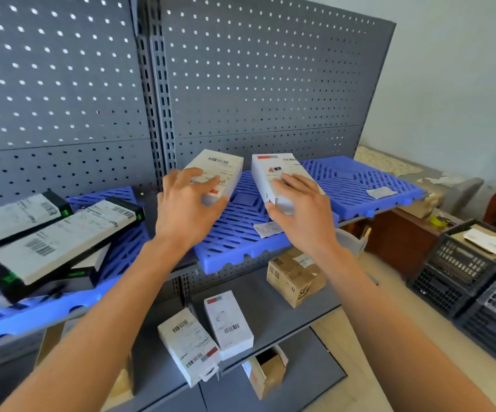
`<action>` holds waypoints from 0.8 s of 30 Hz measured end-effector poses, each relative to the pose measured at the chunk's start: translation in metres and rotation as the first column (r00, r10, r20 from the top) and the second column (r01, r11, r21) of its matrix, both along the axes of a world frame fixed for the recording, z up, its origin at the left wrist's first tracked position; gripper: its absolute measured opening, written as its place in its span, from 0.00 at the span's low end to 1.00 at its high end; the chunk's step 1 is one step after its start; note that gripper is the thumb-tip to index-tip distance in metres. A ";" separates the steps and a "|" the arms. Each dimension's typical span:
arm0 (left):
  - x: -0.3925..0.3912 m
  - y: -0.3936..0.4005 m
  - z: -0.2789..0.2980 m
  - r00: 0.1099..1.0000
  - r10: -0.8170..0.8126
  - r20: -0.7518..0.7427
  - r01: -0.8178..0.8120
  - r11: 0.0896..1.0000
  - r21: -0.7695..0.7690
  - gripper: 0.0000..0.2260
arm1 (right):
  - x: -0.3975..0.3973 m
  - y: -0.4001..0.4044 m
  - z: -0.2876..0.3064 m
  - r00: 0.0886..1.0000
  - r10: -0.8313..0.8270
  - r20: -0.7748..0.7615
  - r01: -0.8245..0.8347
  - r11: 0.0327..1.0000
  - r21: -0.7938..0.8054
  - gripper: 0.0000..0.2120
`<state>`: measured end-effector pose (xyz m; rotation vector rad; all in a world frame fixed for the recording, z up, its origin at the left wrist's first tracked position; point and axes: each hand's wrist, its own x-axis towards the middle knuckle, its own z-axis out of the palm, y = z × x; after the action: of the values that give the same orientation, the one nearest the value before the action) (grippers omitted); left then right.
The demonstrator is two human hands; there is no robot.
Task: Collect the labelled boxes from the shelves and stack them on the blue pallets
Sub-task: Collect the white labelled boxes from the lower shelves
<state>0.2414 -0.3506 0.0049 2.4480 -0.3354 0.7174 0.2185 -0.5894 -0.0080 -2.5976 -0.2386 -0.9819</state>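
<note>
My left hand [187,203] grips a white labelled box [221,169] by its near end, just above the middle blue pallet [232,242]. My right hand [297,209] grips a second white labelled box [273,173] beside it, over the same pallet. Both boxes are tilted, far ends raised. Two long black-and-white labelled boxes [62,233] lie stacked on the left blue pallet [32,316]. On the grey shelf below lie two more white labelled boxes [190,346] [229,325] and a brown carton [295,275].
A third blue pallet [359,179] at the right carries a paper slip [380,192]. Grey pegboard [241,84] backs the shelves. An open small carton [266,370] sits on the lowest shelf. Black crates [463,272] and a wooden cabinet [401,233] stand to the right.
</note>
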 end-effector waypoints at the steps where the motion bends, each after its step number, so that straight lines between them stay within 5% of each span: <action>1: 0.000 -0.001 -0.001 1.000 0.004 -0.016 -0.004 1.000 0.015 0.22 | 0.001 0.001 -0.001 1.000 0.004 -0.010 -0.004 1.000 0.002 0.24; 11: -0.008 -0.004 -0.010 0.986 0.077 -0.149 -0.059 0.991 0.124 0.27 | 0.003 0.003 -0.004 0.986 0.062 -0.157 -0.076 0.994 -0.081 0.24; 19: -0.060 -0.015 -0.009 0.989 0.125 0.075 -0.132 0.987 0.094 0.21 | -0.021 -0.011 -0.002 0.969 0.116 -0.218 -0.132 0.990 -0.059 0.28; 24: -0.104 -0.023 -0.019 0.989 0.144 0.037 -0.146 0.987 0.064 0.21 | -0.045 -0.015 -0.009 0.968 0.167 -0.186 -0.181 0.982 -0.061 0.27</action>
<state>0.1372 -0.3739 -0.0140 2.5465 -0.1978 0.8194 0.1738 -0.6049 -0.0174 -2.6605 -0.4574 -0.6854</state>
